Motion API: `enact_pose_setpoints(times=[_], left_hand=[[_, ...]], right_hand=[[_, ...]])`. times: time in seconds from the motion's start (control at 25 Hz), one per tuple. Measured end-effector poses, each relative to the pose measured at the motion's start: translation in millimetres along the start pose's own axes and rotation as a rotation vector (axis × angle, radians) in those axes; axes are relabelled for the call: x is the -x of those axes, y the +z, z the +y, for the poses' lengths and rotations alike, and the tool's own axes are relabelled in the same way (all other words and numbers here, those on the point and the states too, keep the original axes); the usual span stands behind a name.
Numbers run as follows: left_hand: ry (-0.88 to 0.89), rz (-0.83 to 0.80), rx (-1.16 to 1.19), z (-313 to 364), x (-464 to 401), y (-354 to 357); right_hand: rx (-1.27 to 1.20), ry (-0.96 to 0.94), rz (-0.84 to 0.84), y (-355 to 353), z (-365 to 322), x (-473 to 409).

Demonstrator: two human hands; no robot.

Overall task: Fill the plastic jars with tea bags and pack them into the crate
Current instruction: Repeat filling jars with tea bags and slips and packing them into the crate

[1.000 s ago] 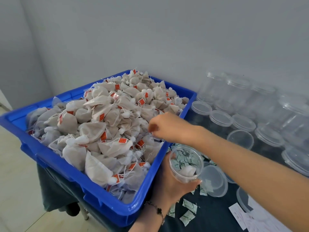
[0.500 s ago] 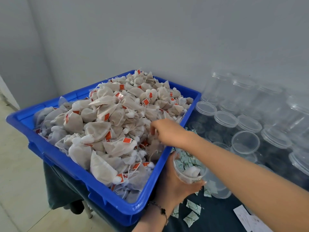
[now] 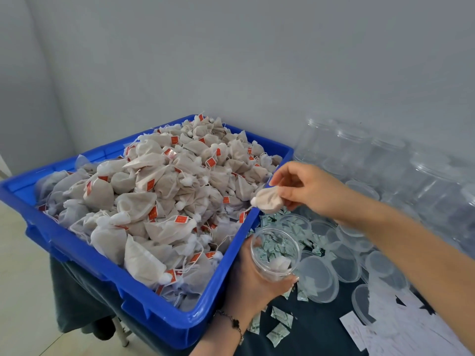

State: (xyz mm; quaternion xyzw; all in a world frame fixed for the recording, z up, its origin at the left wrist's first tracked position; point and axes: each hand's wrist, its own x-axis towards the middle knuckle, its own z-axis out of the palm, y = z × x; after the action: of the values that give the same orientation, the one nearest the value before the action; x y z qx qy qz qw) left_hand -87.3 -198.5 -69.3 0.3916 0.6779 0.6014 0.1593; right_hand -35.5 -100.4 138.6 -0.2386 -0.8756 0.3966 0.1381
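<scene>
A blue crate (image 3: pixel 144 301) is heaped with beige tea bags (image 3: pixel 159 199) carrying red tags. My left hand (image 3: pixel 253 283) grips a small clear plastic jar (image 3: pixel 276 255) just right of the crate's near corner; one tea bag lies inside it. Above the jar, my right hand (image 3: pixel 308 188) pinches a tea bag (image 3: pixel 268 200) over the crate's right rim.
Clear lids (image 3: pixel 318 278) and small green-white sachets (image 3: pixel 281 327) lie scattered on the dark table at right. Empty clear jars (image 3: pixel 359 150) stand in rows along the wall at back right. White paper slips (image 3: pixel 359 332) lie at the bottom right.
My right hand has lifted out of the tea bag pile with one bag and moved right, toward the jar. My left hand has kept hold of the jar.
</scene>
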Motion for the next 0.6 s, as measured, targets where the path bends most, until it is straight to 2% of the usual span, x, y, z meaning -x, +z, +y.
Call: enact_pose_setpoints(times=[0.08,0.16,0.24,0.32,0.44,0.52,0.6], left_hand=[[0.004,0.003,0.016,-0.8,-0.9,1.0],[0.016,0.008,0.007,-1.4,-1.8,1.2],[0.025,0.004,0.004,-2.1,-2.1,1.4],[0.031,0.018,-0.013,-4.1,-2.2,2.3],[0.016,0.028,-0.038,-4.4,-2.9,3.3],[-0.009,0.015,-0.019,-3.0,-4.1,4.6],[-0.013,0.005,0.014,-3.2,-6.6,5.8]], right_hand=[[0.093,0.015,-0.106,-5.8,0.2,23.5],[0.413,0.066,-0.272,0.3,6.5,41.8],[0.644,0.055,-0.225,8.4,14.1,45.7],[0.607,0.042,-0.084,13.4,9.3,36.0],[0.519,-0.001,-0.024,29.1,-1.1,2.0],[0.513,-0.066,-0.101,48.0,-8.6,-25.7],[0.580,-0.096,-0.251,74.0,-10.9,-52.3]])
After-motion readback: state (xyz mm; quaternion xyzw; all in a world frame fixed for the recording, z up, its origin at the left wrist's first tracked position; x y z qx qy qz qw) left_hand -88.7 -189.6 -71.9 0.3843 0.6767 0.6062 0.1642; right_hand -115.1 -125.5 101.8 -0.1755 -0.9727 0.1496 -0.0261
